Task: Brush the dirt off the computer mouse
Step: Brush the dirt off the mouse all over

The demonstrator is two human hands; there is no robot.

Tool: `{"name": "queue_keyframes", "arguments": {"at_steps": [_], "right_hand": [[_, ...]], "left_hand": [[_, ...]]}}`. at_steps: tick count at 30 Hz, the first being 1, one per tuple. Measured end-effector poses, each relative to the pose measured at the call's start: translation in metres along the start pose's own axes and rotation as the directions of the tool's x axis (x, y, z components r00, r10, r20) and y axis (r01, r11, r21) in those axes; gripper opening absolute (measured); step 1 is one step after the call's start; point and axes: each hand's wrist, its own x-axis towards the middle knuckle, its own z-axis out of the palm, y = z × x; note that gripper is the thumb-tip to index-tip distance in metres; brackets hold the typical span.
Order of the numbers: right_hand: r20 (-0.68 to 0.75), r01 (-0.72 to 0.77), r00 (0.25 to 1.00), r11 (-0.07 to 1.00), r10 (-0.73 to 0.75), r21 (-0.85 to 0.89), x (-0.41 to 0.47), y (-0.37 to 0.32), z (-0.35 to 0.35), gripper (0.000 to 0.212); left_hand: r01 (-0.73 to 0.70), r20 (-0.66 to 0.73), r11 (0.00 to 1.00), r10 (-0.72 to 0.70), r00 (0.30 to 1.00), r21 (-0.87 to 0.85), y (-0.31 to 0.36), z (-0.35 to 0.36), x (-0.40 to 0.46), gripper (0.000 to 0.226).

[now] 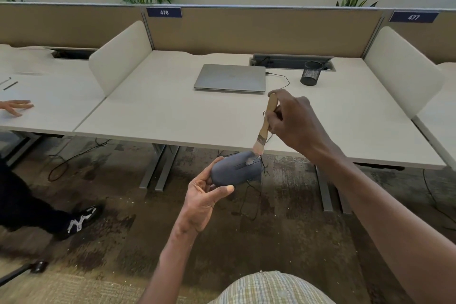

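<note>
The left hand (199, 195) cups the grey computer mouse (237, 171) by its rear, in the air just off the desk (153, 111) edge — it looks light, hard-shelled and smooth, so a side pinch suits. The right hand (293, 123) is closed on the wooden brush (265, 123), bristles touching the mouse's front — its thin cord (251, 200) dangles and could snag.

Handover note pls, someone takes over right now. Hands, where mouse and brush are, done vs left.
Left hand: holds the grey computer mouse from its rear end, in the air in front of the desk edge, above the floor.
Right hand: grips the brush by its wooden handle, bristles down, tips at the mouse's front end near the scroll wheel.
Mouse cable hangs toward the floor.
Done: both items picked up, brushing under way at the front.
Left: cannot judge remaining dirt from this view; likely sweep the rest of the shell, then set both down.
</note>
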Motion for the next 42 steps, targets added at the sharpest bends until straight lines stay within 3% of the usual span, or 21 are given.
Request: {"name": "queue_keyframes", "arguments": {"at_steps": [5, 10, 14, 17, 19, 22, 25, 30, 36, 42], "right_hand": [[0.056, 0.097, 0.994, 0.988, -0.091, -0.120, -0.004, -0.028, 0.015, 0.003], [0.094, 0.144, 0.987, 0.980, -0.132, -0.138, -0.002, -0.045, 0.025, 0.005], [0.122, 0.150, 0.982, 0.988, -0.145, -0.035, 0.004, -0.057, 0.032, 0.018], [0.147, 0.046, 0.986, 0.985, -0.071, 0.169, 0.012, -0.063, 0.033, 0.015], [0.169, -0.039, 0.986, 0.982, 0.008, 0.183, 0.019, -0.059, 0.034, 0.011], [0.202, -0.132, 0.972, 0.990, 0.118, 0.054, 0.027, -0.048, 0.030, 0.008], [0.156, -0.118, 0.979, 0.988, 0.133, -0.104, 0.037, -0.041, 0.023, 0.008], [0.227, -0.167, 0.958, 0.985, 0.173, -0.047, 0.055, -0.048, 0.028, 0.008], [0.341, -0.233, 0.910, 0.971, 0.237, -0.053, 0.063, -0.058, 0.050, 0.025], [0.396, -0.151, 0.881, 0.948, 0.257, -0.280, 0.068, -0.047, 0.049, 0.029]], "left_hand": [[-0.004, -0.007, 1.000, 0.004, 1.000, 0.012, 0.002, 0.003, 0.002, 0.073], [-0.015, -0.030, 0.999, 0.016, 0.999, 0.044, 0.006, -0.005, 0.001, 0.078], [-0.017, -0.003, 0.998, 0.017, 1.000, 0.063, 0.004, -0.003, 0.001, 0.069], [-0.015, -0.005, 0.998, 0.016, 1.000, 0.064, 0.004, 0.003, 0.002, 0.067], [-0.023, -0.004, 0.998, 0.023, 1.000, 0.065, 0.005, 0.003, 0.004, 0.068], [-0.033, 0.009, 0.996, 0.032, 0.999, 0.082, 0.005, 0.002, 0.006, 0.072], [-0.031, 0.017, 0.995, 0.029, 0.999, 0.090, 0.003, 0.002, 0.004, 0.071], [-0.019, 0.032, 0.996, 0.016, 0.999, 0.091, 0.007, 0.004, 0.005, 0.069], [-0.019, 0.034, 0.995, 0.016, 0.999, 0.101, 0.006, 0.004, 0.004, 0.067], [-0.019, 0.050, 0.994, 0.013, 0.999, 0.108, 0.004, 0.003, 0.001, 0.072]]}}
